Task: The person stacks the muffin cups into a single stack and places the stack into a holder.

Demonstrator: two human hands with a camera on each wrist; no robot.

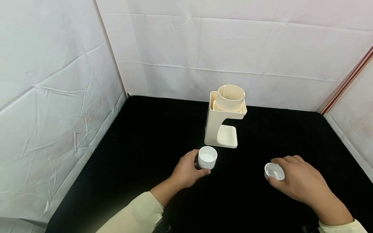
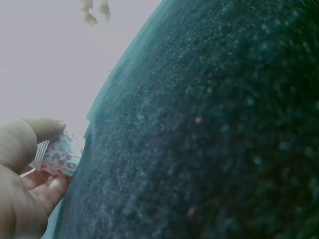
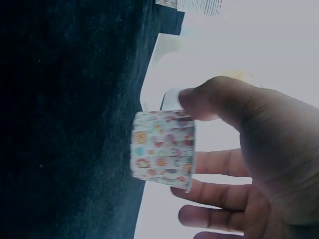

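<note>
The left hand [image 1: 186, 170] curls around the side wall of a small paper cup [image 1: 207, 157] standing upright on the black table [image 1: 151, 136], just in front of the cream dispenser stand [image 1: 225, 118]. The right hand [image 1: 297, 181] pinches a second paper cup [image 1: 274, 171], tilted, between thumb and fingers, well apart from the first. Both cups look light, thin-walled and easily crushed, so a gentle grip low on the pleated sides seems safest.
</note>
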